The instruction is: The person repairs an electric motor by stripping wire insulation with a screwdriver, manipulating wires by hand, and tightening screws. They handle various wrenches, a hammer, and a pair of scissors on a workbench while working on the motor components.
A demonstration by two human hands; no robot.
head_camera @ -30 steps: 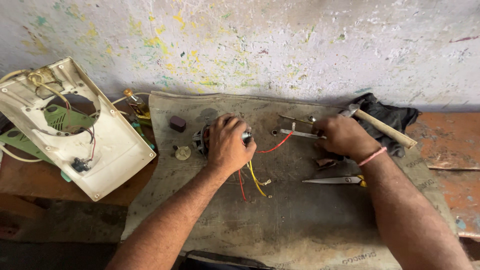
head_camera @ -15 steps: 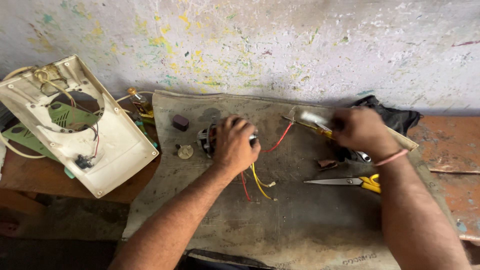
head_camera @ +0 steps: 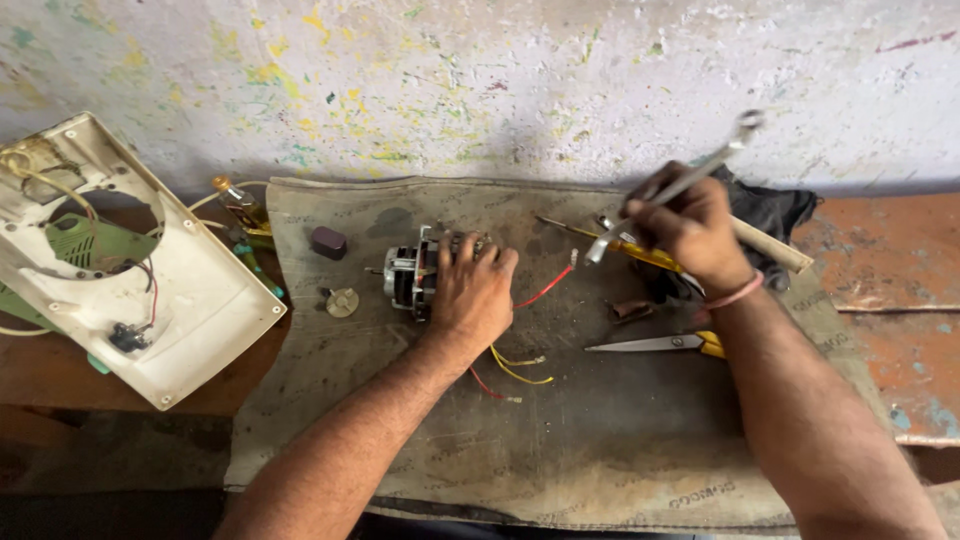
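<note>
A small electric motor (head_camera: 407, 274) with red and yellow wires (head_camera: 515, 366) lies on a grey mat (head_camera: 600, 440). My left hand (head_camera: 474, 290) rests on top of the motor and grips it. To the right, my right hand (head_camera: 690, 228) is raised above the mat and holds a metal spanner (head_camera: 700, 172) that points up to the right. A yellow-handled screwdriver (head_camera: 640, 250) lies just under that hand.
A cream plastic fan housing (head_camera: 150, 300) with a green part lies at the left. Scissors (head_camera: 660, 344), a dark cap (head_camera: 328, 242), a round knob (head_camera: 342, 302), a wooden-handled tool (head_camera: 770, 246) and a black cloth (head_camera: 775, 212) sit on the mat. A paint-stained wall (head_camera: 500, 90) stands behind.
My right hand has picked the spanner up off the mat and lifted it. My left hand has stayed on the motor.
</note>
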